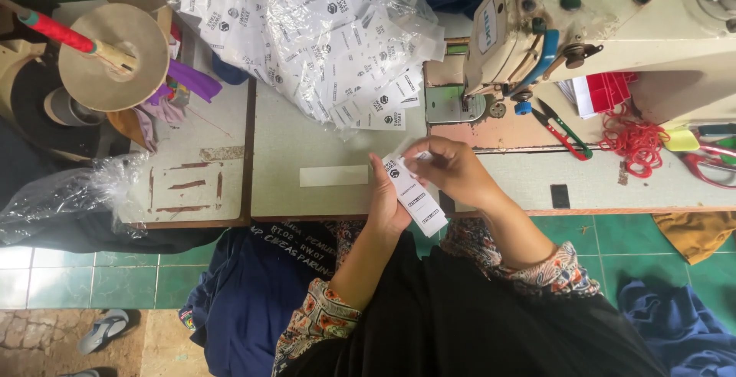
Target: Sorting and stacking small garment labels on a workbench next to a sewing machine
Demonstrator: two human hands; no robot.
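Two hands — left hand, right hand — each grip pinching the white label strip between them.

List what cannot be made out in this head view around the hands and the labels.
- Left hand: palm hidden behind the white label strip.
- Right hand: fingertips curl over the strip's top end, grip unclear.
- Sewing machine: cut off by the top edge; needle too small.
- Bag of labels: top cropped.

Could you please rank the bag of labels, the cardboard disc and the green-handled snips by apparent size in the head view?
1. bag of labels
2. cardboard disc
3. green-handled snips
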